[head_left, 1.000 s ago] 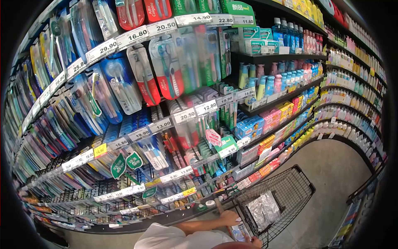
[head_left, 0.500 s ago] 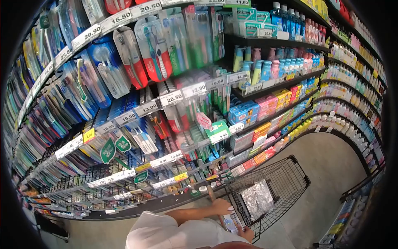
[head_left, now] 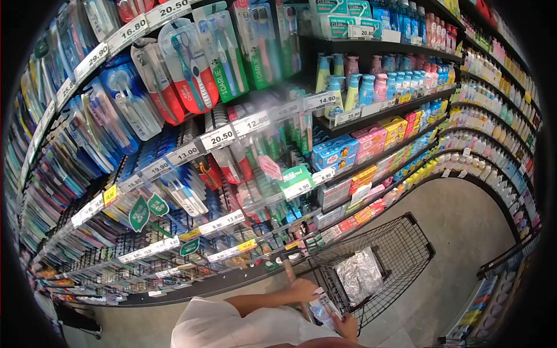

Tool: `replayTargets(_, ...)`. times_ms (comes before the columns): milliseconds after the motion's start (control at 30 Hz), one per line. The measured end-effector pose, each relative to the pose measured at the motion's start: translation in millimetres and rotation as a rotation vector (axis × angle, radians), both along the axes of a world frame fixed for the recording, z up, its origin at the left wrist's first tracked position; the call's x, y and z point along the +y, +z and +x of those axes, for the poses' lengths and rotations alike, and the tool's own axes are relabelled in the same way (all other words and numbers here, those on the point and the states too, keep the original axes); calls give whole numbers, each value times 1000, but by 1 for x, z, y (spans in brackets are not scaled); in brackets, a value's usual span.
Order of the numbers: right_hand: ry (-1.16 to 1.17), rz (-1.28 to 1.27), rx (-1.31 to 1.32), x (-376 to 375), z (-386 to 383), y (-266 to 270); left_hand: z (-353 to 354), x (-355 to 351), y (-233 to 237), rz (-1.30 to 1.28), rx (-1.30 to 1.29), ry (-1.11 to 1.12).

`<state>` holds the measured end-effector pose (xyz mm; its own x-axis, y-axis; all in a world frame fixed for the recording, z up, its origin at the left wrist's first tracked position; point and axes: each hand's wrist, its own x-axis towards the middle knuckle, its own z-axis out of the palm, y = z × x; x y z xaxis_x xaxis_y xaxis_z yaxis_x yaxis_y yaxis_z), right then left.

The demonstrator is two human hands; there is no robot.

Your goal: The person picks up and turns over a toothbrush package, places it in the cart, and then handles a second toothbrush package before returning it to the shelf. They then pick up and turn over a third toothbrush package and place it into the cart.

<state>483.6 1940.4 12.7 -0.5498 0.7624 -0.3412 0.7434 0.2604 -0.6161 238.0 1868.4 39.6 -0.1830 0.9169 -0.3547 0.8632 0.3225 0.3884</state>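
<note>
My left hand (head_left: 303, 290) is closed over the bar-shaped handle (head_left: 288, 269) of a black wire shopping cart (head_left: 406, 246), its fingertips near the upper end of a flat blue-and-white package (head_left: 322, 308). At that package's lower right edge is my right hand (head_left: 347, 326), with fingers bent against it; the grip is partly hidden. Both forearms come in over white clothing (head_left: 249, 330). A crinkled silver bag (head_left: 360, 277) lies inside the cart, just beyond my hands.
Hanging toothbrush packs (head_left: 188, 66) fill the shelves on the left. Pump bottles (head_left: 365, 90) and boxed goods (head_left: 335, 153) stand further along. A curved shelf of bottles (head_left: 487, 110) borders the right, and grey floor (head_left: 458, 203) runs between.
The view has shifted slightly, so the shelves appear further left and sharper. Both hands keep about the same place at the cart handle and the package.
</note>
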Motion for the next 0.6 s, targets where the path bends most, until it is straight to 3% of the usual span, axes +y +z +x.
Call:
replayTargets(133, 62, 2, -23, 20, 4, -17, -2, 1, -2, 2, 2, -18)
replayTargets(267, 108, -190, -5, 44, 5, -19, -5, 1, -10, 68, -17, -28)
replayTargets(433, 93, -158, 62, 40, 8, -51, -5, 0, -10, 40, -46, -23)
replayTargets(600, 99, -164, -14, 30, 6, -44, -5, 1, -12, 43, -68, -18)
